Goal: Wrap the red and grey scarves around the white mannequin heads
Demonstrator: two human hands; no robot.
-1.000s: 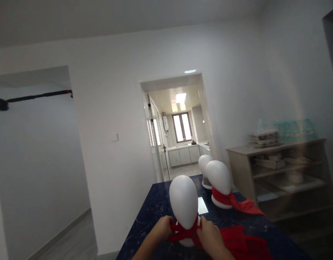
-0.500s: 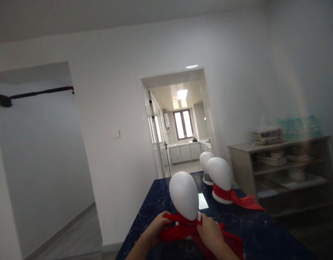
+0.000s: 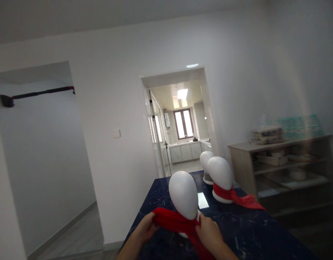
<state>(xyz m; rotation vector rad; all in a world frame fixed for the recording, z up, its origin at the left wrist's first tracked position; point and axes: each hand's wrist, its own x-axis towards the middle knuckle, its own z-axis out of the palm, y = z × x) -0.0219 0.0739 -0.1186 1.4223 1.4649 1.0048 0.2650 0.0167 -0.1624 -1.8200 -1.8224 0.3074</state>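
Observation:
A white foam mannequin head (image 3: 184,195) stands on the dark blue marble table (image 3: 247,231) right in front of me. A red scarf (image 3: 174,223) is wrapped round its neck. My left hand (image 3: 146,227) grips the scarf's left end and holds it out to the left. My right hand (image 3: 210,233) is closed on the scarf at the right of the neck, where the cloth hangs down. Further back stands a second white head (image 3: 220,173) with a red scarf (image 3: 237,198) tied on it, and a third head (image 3: 204,159) behind that.
A wooden shelf unit (image 3: 282,173) with stacked items stands to the right of the table. An open doorway (image 3: 182,122) straight ahead leads into a kitchen. Another opening (image 3: 42,159) lies at the left, with grey floor beneath.
My left hand has pulled its end of the red scarf outward to the left, stretching the cloth. The loose red cloth that lay on the table to the right is gone from there.

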